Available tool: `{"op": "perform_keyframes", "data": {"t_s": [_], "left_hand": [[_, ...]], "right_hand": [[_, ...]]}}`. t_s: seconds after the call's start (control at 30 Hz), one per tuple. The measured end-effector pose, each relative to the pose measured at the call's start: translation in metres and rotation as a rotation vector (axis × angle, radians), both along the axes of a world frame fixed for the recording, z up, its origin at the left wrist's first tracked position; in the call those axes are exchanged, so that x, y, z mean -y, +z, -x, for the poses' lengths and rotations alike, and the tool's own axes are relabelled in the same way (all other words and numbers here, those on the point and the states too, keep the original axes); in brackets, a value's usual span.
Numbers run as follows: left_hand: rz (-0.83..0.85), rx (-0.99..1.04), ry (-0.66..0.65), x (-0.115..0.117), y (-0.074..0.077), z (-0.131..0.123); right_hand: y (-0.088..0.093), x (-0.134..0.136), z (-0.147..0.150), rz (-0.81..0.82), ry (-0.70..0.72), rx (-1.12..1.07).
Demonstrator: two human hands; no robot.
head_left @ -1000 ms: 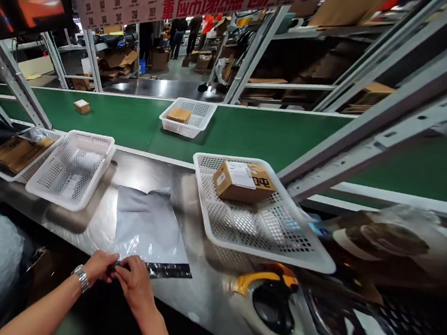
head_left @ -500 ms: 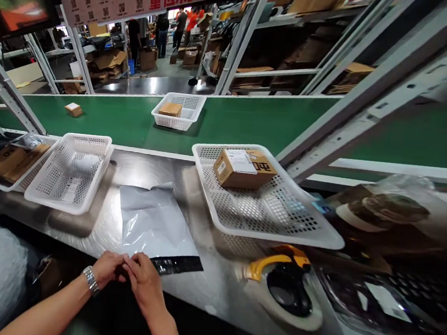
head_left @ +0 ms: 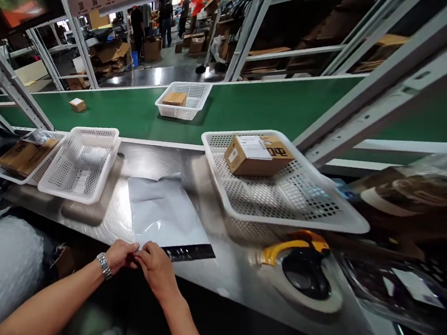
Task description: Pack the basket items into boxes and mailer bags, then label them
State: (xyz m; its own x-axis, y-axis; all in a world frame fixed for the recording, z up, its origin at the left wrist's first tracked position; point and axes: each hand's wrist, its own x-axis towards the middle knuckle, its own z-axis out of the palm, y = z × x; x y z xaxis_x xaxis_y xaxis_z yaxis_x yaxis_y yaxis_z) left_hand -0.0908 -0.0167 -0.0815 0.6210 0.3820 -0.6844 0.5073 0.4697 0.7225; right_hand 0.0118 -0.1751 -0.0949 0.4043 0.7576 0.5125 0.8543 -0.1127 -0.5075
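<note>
A light grey plastic mailing bag (head_left: 170,210) lies flat on the steel bench, with a dark strip along its near edge. At that edge's left corner, my left hand (head_left: 120,255), with a metal watch at the wrist, pinches the bag. Close beside it, my right hand (head_left: 156,266) is closed on the same edge, fingers curled inward. Exactly how the fingertips grip is partly hidden. Right of the bag, a tape dispenser (head_left: 304,272) with a yellow handle rests on the bench.
A white basket (head_left: 239,203) with a carton (head_left: 258,157) stands behind the dispenser. Another white basket (head_left: 100,176) holds a paper slip at left. Beyond, a green conveyor (head_left: 126,113) carries a basket (head_left: 196,101) and a small box (head_left: 77,105). Bubble wrap (head_left: 0,267) bulges at lower left.
The whole view has shifted, so the bench things appear slightly farther right and higher. Both hands stay at the bag's near edge, now a little farther apart at the fingertips.
</note>
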Motion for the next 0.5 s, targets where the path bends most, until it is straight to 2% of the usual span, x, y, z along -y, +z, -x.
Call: {"op": "perform_keyframes", "data": {"t_s": [0.13,0.3,0.4,0.5], "left_hand": [[-0.032,-0.014,0.001,0.000,0.004,-0.001],[-0.059,-0.043,0.022,0.001,0.014,-0.008],[-0.062,-0.080,0.004,0.003,0.026,-0.010],[-0.078,-0.099,-0.018,0.002,0.039,-0.007]], "right_hand": [[0.000,-0.002,0.004,0.004,-0.029,0.010],[0.003,0.010,0.018,-0.149,-0.064,-0.160],[0.012,0.042,0.028,-0.222,-0.161,-0.364],[0.021,0.101,0.039,-0.242,-0.371,-0.563]]}}
